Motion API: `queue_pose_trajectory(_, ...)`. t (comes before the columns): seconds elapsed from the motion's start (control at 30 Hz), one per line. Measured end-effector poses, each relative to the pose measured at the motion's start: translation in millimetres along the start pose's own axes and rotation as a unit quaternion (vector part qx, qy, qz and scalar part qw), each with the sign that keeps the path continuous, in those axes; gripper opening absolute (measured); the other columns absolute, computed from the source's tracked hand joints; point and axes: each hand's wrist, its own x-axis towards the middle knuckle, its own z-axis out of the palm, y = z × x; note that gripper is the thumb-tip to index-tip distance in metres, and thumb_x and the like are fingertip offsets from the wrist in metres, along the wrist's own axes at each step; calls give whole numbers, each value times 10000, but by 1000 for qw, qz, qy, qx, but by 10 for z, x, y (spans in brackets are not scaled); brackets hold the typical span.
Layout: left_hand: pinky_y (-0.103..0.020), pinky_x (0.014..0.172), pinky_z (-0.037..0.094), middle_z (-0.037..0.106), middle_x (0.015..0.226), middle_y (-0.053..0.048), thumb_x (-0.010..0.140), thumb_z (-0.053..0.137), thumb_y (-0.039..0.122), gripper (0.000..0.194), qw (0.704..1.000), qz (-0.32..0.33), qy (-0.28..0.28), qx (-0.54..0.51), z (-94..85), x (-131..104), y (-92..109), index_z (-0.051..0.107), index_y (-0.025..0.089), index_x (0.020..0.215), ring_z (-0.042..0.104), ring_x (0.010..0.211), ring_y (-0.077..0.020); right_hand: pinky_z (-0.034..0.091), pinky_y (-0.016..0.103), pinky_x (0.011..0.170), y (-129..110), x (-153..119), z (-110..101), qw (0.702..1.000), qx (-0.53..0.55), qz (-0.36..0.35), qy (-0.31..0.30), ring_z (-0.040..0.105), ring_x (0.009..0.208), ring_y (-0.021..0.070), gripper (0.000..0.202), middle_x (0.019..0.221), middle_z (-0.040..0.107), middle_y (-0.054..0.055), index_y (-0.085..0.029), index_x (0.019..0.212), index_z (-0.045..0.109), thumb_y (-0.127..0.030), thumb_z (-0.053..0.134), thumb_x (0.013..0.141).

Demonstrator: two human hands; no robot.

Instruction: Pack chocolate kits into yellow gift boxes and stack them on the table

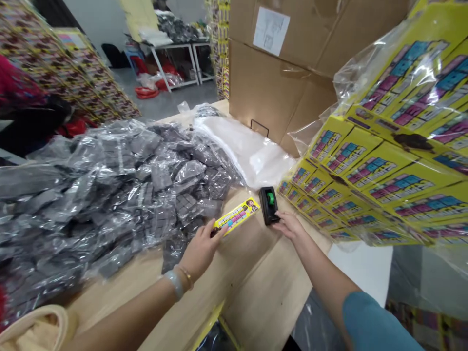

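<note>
While left hand (200, 251) pinches box (239, 215) by near end, long axis runs away rightward toward dispenser (268, 210); right hand (288, 225) touches dispenser's near corner, grip can't tell.

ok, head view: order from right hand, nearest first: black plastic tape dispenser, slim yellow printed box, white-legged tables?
1. Black tape dispenser, touching the right hand.
2. Slim yellow box, left of the dispenser.
3. White-legged tables, far background.

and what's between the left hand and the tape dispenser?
The yellow printed carton, its far end right by the dispenser; the head view shows it.
</note>
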Motion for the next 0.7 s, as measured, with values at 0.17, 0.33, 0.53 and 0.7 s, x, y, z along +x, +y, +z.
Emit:
queue_pose_trajectory(0.17,-384,803,436,410,1180,-100,783,401,133,404,1000,16,-9,-3,23,0,-67,458,275,1156,449,933,-204,387,339,800,355,-157,-249,971,-114,-139,156,505,866,210,140,809,533,80,-187,486,437,-229,522,588)
queue_pose_trajectory(0.33,-377,851,418,459,1154,-119,764,462,189,300,999,2,5,-51,42,15,-113,491,168,1062,457,997,-213,394,267,598,307,-667,143,985,-82,-150,-14,466,599,152,143,581,487,11,-199,524,529,-329,551,579)
queue_pose_trajectory(0.53,-357,862,409,524,1083,-108,713,529,227,530,990,-70,16,-118,86,-16,-89,317,144,1191,498,987,-195,350,207,475,47,-1008,1448,992,69,-39,-99,439,470,90,314,486,487,-26,-167,512,502,-463,592,566)
queue_pose_trajectory(0.7,-360,893,373,473,1179,-154,633,614,213,676,990,-59,-70,-111,-40,39,-58,299,122,1224,446,1081,-225,391,218,566,275,-890,1270,988,-100,-79,-83,544,634,140,299,624,599,33,-138,632,600,-420,510,673)
